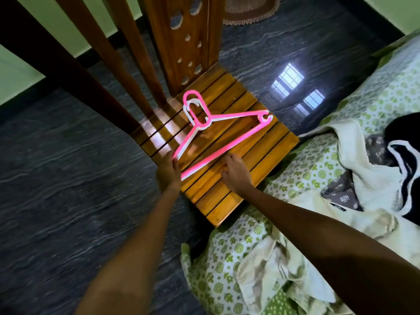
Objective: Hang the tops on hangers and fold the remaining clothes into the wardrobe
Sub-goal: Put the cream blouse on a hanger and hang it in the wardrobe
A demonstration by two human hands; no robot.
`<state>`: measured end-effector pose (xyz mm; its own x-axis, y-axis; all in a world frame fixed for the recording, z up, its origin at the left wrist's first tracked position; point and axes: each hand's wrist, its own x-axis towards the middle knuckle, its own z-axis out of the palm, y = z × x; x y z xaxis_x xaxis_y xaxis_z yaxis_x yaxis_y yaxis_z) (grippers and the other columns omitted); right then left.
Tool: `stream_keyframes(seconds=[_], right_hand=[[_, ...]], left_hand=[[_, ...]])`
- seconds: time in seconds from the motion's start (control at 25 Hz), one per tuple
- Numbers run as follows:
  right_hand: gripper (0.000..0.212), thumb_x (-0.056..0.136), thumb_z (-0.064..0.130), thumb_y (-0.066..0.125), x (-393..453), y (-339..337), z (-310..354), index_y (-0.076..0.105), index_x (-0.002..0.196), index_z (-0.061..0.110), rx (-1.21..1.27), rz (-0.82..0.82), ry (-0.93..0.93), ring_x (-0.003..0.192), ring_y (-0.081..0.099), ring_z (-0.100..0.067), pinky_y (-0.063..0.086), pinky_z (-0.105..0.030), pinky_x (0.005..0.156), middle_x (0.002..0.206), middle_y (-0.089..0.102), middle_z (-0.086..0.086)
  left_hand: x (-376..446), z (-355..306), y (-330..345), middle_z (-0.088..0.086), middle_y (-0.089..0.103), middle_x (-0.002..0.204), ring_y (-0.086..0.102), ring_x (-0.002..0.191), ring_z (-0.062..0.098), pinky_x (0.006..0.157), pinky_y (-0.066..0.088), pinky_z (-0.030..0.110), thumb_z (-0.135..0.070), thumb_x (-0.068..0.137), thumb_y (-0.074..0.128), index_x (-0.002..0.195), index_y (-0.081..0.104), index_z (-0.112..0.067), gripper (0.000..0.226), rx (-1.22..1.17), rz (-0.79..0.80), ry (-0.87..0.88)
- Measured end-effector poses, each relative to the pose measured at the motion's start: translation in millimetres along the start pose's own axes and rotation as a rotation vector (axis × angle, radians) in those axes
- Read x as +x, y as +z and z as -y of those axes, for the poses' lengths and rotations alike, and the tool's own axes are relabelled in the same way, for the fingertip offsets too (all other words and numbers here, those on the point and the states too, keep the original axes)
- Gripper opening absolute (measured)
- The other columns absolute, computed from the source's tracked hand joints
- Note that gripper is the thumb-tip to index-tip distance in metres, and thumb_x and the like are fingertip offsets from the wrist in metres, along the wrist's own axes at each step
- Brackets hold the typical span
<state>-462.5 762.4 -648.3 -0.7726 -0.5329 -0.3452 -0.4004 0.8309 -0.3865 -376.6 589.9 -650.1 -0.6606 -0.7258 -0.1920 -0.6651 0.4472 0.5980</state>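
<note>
Both arms reach to mid-frame chair (238, 169). Left hand (168, 171) pinches hanger (218, 135) corner; right hand (236, 173) hovers, fingers loosely curled, holding nothing.

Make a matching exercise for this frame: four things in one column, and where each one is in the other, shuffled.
Things:
1. pink hanger
2. cream top
3. rug
4. left hand

Places:
A. on the floor behind the chair
B. at the hanger's near-left corner
C. on the chair seat
D. on the bed

Pairs: 1-C, 2-D, 3-A, 4-B
</note>
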Motion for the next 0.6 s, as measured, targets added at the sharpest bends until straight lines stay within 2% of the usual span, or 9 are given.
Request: stream_keyframes(seconds=[0.08, 0.16, 0.24, 0.32, 0.36, 0.44, 0.52, 0.6], right_hand=[[0.053, 0.075, 0.019, 0.065, -6.5, -14.2, -5.7, 0.051, 0.121, -0.001, -0.064, -0.239, 0.028, 0.108, 0.053, -0.036, 0.044, -0.042, 0.089, 0.119, 0.054, -0.019], [0.066, 0.072, 0.029, 0.065, -6.5, -37.8, -13.9, 0.048, 0.128, -0.002, -0.033, -0.399, 0.061, 0.12, 0.048, -0.038, 0.038, -0.046, 0.099, 0.131, 0.05, -0.021], [0.077, 0.075, 0.042, 0.055, -6.2, -67.6, -28.5, 0.041, 0.135, -0.003, 0.048, -0.482, 0.108, 0.132, 0.037, -0.037, 0.025, -0.046, 0.109, 0.141, 0.042, -0.022], [0.087, 0.073, 0.053, 0.048, -8.3, -95.4, -47.2, 0.038, 0.137, -0.004, 0.098, -0.481, 0.153, 0.135, 0.035, -0.035, 0.015, -0.045, 0.112, 0.142, 0.041, -0.021], [0.09, 0.071, 0.058, 0.046, -13.4, -107.8, -60.0, 0.04, 0.136, -0.004, 0.117, -0.449, 0.173, 0.131, 0.039, -0.035, 0.015, -0.046, 0.112, 0.138, 0.047, -0.021], [0.083, 0.067, 0.061, 0.044, -33.9, -125.4, -90.3, 0.055, 0.123, 0.002, 0.168, -0.375, 0.187, 0.112, 0.054, -0.037, 0.03, -0.047, 0.103, 0.115, 0.062, -0.021], [0.065, 0.066, 0.062, 0.045, -65.1, -135.4, -121.1, 0.067, 0.094, 0.008, 0.251, -0.321, 0.215, 0.087, 0.061, -0.037, 0.044, -0.045, 0.08, 0.084, 0.067, -0.017], [0.058, 0.069, 0.066, 0.047, -99.7, -142.0, -149.8, 0.062, 0.068, 0.01, 0.326, -0.273, 0.382, 0.072, 0.061, -0.032, 0.043, -0.04, 0.066, 0.063, 0.06, -0.015]], left_hand=[[-7.5, -5.4, -3.9, 0.016, 0.069, 0.096, 0.065, 0.081, 0.032, 0.064, 0.046, 0.034, -0.011, 0.095, 0.05, 0.123, 0.059, -0.008, 0.03, 0.013, 0.03, 0.218], [-15.0, -12.1, -9.1, 0.014, 0.071, 0.084, 0.066, 0.07, 0.028, 0.063, 0.05, 0.033, -0.007, 0.091, 0.054, 0.123, 0.06, -0.005, 0.033, -0.01, 0.072, 0.421], [-24.4, -26.9, -12.0, 0.013, 0.071, 0.08, 0.066, 0.068, 0.023, 0.064, 0.049, 0.03, -0.009, 0.09, 0.053, 0.119, 0.062, 0.0, 0.032, -0.054, 0.101, 0.534], [-36.1, -43.9, -8.7, 0.013, 0.07, 0.074, 0.064, 0.062, 0.021, 0.062, 0.044, 0.024, -0.014, 0.089, 0.05, 0.109, 0.066, 0.003, 0.031, -0.089, 0.106, 0.665], [-43.2, -53.5, -4.0, 0.013, 0.07, 0.073, 0.064, 0.06, 0.022, 0.06, 0.043, 0.024, -0.017, 0.088, 0.048, 0.107, 0.067, 0.003, 0.034, -0.1, 0.132, 0.706], [-60.1, -70.4, 9.2, 0.014, 0.069, 0.075, 0.065, 0.061, 0.025, 0.058, 0.045, 0.029, -0.023, 0.088, 0.045, 0.106, 0.068, 0.001, 0.037, -0.11, 0.206, 0.734], [-81.4, -85.4, 24.7, 0.016, 0.07, 0.078, 0.067, 0.065, 0.027, 0.057, 0.05, 0.03, -0.024, 0.089, 0.047, 0.109, 0.066, -0.004, 0.035, -0.14, 0.317, 0.723], [-108.4, -103.9, 35.8, 0.017, 0.071, 0.085, 0.069, 0.072, 0.027, 0.067, 0.048, 0.028, -0.014, 0.087, 0.055, 0.111, 0.067, -0.003, 0.029, -0.16, 0.437, 0.679]])
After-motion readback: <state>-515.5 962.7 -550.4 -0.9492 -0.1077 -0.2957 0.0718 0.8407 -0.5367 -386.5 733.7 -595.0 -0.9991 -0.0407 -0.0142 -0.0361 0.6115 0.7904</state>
